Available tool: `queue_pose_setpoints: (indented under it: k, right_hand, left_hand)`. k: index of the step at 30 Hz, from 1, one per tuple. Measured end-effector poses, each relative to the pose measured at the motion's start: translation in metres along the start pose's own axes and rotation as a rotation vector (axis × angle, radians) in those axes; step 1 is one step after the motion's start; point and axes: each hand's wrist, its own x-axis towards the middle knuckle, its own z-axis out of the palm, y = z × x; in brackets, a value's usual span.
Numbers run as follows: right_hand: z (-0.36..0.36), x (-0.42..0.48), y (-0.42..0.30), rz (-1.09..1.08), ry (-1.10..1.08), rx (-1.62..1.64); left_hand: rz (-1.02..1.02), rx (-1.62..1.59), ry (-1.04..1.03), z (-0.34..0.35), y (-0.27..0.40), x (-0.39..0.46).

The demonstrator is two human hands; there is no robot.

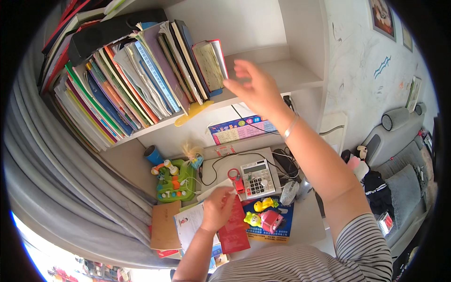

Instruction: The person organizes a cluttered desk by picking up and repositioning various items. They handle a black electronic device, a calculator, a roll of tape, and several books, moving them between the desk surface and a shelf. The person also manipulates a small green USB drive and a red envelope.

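My right hand (255, 88) is raised at the shelf, fingers apart and holding nothing. Its fingertips are close to a red-covered book (221, 58) at the right end of a row of books (137, 77); whether they touch it I cannot tell. Below, my left hand (218, 208) is curled over the papers on the desk, between a printed sheet (190, 225) and red paper (234, 232). Something pale shows at its fingertips, too small to make out. A brown booklet (165, 224) lies left of the printed sheet.
On the desk (306, 222) are a calculator (258, 178), a red tape-like item (238, 181), a green toy (176, 181), a doll (193, 155), a blue cup (152, 155), small plastic toys (269, 220) and cables. A grey curtain (70, 176) hangs left; a grey sofa (405, 179) stands right.
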Motion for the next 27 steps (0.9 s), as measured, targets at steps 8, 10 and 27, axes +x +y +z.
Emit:
queue_pose_setpoints:
  k: [8,10,27]
  right_hand:
    - [0.04,0.074,0.031,0.254,-0.181,-0.046]
    - [0.054,0.075,0.041,0.221,-0.157,-0.027]
    - [0.054,0.076,0.03,0.192,-0.001,-0.11]
  left_hand:
    - [0.689,0.396,0.251,-0.069,0.132,0.114]
    - [0.703,0.448,0.266,-0.074,0.141,0.133]
    - [0.607,0.502,0.304,-0.082,0.118,0.172]
